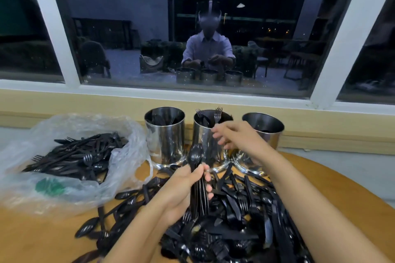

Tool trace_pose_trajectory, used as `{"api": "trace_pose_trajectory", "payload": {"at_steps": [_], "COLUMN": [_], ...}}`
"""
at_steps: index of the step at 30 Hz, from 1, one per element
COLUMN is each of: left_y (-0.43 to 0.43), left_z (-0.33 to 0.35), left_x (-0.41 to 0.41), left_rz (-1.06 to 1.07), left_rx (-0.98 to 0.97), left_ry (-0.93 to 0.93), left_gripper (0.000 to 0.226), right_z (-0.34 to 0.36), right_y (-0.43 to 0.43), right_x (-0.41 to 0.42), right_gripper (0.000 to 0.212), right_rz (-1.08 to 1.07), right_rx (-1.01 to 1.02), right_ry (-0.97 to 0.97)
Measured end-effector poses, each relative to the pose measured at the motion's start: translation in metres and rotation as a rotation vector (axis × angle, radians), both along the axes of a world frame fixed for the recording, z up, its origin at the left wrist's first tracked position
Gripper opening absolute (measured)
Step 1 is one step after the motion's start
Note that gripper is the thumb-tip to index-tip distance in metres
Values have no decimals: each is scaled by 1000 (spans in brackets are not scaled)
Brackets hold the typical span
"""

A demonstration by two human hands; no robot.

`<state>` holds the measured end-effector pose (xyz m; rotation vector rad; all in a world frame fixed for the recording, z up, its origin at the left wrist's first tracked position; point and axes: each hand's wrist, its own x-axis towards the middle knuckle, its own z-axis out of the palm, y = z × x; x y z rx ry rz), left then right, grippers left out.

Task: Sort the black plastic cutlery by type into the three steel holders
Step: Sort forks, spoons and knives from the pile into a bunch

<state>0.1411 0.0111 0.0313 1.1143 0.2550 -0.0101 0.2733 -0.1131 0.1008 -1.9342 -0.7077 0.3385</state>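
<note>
Three steel holders stand along the desk's (pixel 42 230) far edge: left holder (pixel 165 141), middle holder (pixel 203 134), right holder (pixel 270 132). The left hand (pixel 183 190) grips a bundle of spoons (pixel 195 156) upright above the loose pile (pixel 235 209). The right hand (pixel 233 136) hovers with loose fingers (pixel 217 134) before the middle holder, which holds forks (pixel 218 113). A bag (pixel 64 188) of cutlery lies by the left edge.

Sits on the person's head and looks forward and down across the wooden table (pixel 32 237), facing the window (pixel 192 28) straight ahead. Hangs close over the cutlery pile (pixel 235 209) at the bottom edge, with the left hand (pixel 183 188) and right hand (pixel 233 136) reaching away from it. Catches the three steel holders (pixel 165 134) farther off at mid-frame. Bends straight lines near the edges.
</note>
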Motion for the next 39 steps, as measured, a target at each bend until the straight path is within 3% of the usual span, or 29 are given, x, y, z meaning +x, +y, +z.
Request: {"api": "trace_pose_trajectory", "payload": {"at_steps": [5, 11, 14, 19, 23, 24, 26, 28, 30, 35, 37, 39], "left_y": [-28, -50, -55, -49, -57, -60, -61, -59, -53, -57, -60, -58], "left_z": [-1, 0, 2, 3, -8, -12, -18, -21, -27, -38, -40, -40], "left_x": [-17, -26, -28, -27, -15, -12, -6, -2, 3, 7, 9, 12], "left_rz": [-53, 5, -24, -103, -6, 15, 37, 25, 8, 190, 201, 177], "left_rx": [135, 442, 568, 605, 1053, 1142, 1163, 1101, 1027, 1468, 1483, 1374], "left_ry": [-62, -113, -136, -192, -148, -152, -169, -186, -192, -195, -210, -230], "left_gripper": [19, 11, 14, 16, 14, 31, 38, 22, 20, 24, 35, 43], "right_z": [-18, -23, -24, -33, -38, -40, -43, -44, -46, -60, -66, -69], "right_y": [-30, -42, -52, -67, -62, -60, -59, -62, -67, -61, -56, -57], "right_x": [-53, -68, -65, -57, -63, -63, -58, -52, -45, -44, -42, -37], "right_gripper": [31, 48, 46, 43, 31, 31, 28, 22, 18, 32, 30, 17], "right_rz": [84, 38, 55, 184, 29, -12, -54, -3, 58, 20, -66, -77], "right_rx": [107, -9, 119, 329, 128, 79, 40, 43, 40, -4, 39, 84], "right_ry": [190, -5, 108, 348, 202, 127, 21, 47, 96, 92, -22, -69]}}
